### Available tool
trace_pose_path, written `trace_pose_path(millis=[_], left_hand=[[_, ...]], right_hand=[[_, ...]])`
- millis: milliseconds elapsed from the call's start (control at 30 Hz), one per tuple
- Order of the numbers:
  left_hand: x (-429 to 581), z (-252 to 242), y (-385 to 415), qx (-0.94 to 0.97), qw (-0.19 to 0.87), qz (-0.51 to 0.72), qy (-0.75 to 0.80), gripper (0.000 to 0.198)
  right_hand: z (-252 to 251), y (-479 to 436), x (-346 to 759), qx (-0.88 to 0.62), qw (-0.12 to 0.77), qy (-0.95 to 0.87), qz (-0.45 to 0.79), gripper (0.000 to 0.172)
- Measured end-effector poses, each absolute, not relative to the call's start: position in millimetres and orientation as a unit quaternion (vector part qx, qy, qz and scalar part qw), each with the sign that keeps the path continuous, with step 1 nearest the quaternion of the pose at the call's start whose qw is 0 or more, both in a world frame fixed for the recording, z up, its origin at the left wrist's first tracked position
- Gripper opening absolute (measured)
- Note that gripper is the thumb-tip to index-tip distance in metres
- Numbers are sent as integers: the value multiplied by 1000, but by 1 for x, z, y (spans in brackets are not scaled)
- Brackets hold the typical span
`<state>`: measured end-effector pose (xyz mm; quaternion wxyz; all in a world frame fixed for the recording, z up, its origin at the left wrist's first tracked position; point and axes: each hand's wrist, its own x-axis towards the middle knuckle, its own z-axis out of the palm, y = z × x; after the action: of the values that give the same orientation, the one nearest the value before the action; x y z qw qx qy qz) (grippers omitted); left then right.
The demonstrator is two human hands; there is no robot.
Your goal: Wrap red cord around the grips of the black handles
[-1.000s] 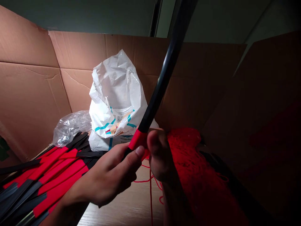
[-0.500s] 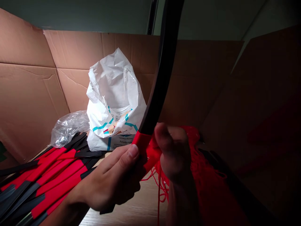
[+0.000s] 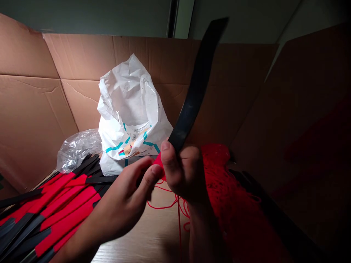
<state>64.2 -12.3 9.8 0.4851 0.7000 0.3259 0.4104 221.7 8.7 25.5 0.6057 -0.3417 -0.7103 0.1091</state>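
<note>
A flat black strip [image 3: 193, 91] with a red wrapped section [image 3: 158, 160] rises at a slant from between my hands. My left hand [image 3: 137, 190] is closed round the red part, thumb on top. Right beside it, my right hand [image 3: 182, 171] is closed on the strip where black meets red, the thumb pressed against it. Most of the red section is hidden by my fingers. Red cord [image 3: 179, 219] hangs down below my hands in loose loops, leading over the tabletop. A heap of red cord [image 3: 227, 182] lies to the right of my right hand, partly in shadow.
Several black strips with red middles [image 3: 65, 215] are piled at the left. Behind stands an open white plastic bag [image 3: 131, 106], with a clear plastic bag [image 3: 79, 149] next to it. Cardboard walls [image 3: 30, 109] enclose the wooden tabletop [image 3: 120, 252] at the back and sides.
The strip has turned and dropped, so its upper end now shows. My right hand has moved left, closer to my left hand, and its thumb now lies on the strip.
</note>
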Motion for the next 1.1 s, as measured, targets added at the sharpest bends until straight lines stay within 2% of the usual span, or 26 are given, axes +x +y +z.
trace_pose_path(millis=[67,133,233,333,400,433,500,567,633,700,767,833,967,1100], left_hand=[[68,13,-20,713,365,471,370,37],[70,14,-26,729,355,460,362,40],[65,10,-26,699,494,410,315,50],[59,1,-16,583,719,303,228,64],[60,-2,-9,548,773,246,205,69],[62,-3,-7,570,740,272,231,68],[69,-1,-8,639,582,395,312,54],[74,2,-12,655,461,480,359,46],[76,2,-17,612,508,475,376,51],[73,1,-18,546,649,397,350,57],[67,2,-18,513,747,322,275,59],[61,7,-17,542,745,299,249,55],[54,26,-23,627,619,339,331,39],[53,25,-25,588,695,306,279,47]], right_hand=[[26,8,222,-347,595,-717,110,53],[25,10,223,-314,593,-715,197,56],[24,14,226,-264,594,-703,287,62],[25,16,226,-241,593,-711,291,64],[27,14,224,-260,598,-712,260,62],[27,13,223,-284,605,-711,217,61],[27,12,222,-329,614,-709,112,58],[26,11,222,-330,609,-717,81,58],[26,12,224,-304,605,-722,140,60],[26,13,226,-282,597,-721,211,60],[27,15,227,-271,595,-714,250,59],[27,18,228,-287,610,-689,266,56],[22,23,228,-327,662,-622,262,56],[12,23,228,-278,671,-623,290,59]])
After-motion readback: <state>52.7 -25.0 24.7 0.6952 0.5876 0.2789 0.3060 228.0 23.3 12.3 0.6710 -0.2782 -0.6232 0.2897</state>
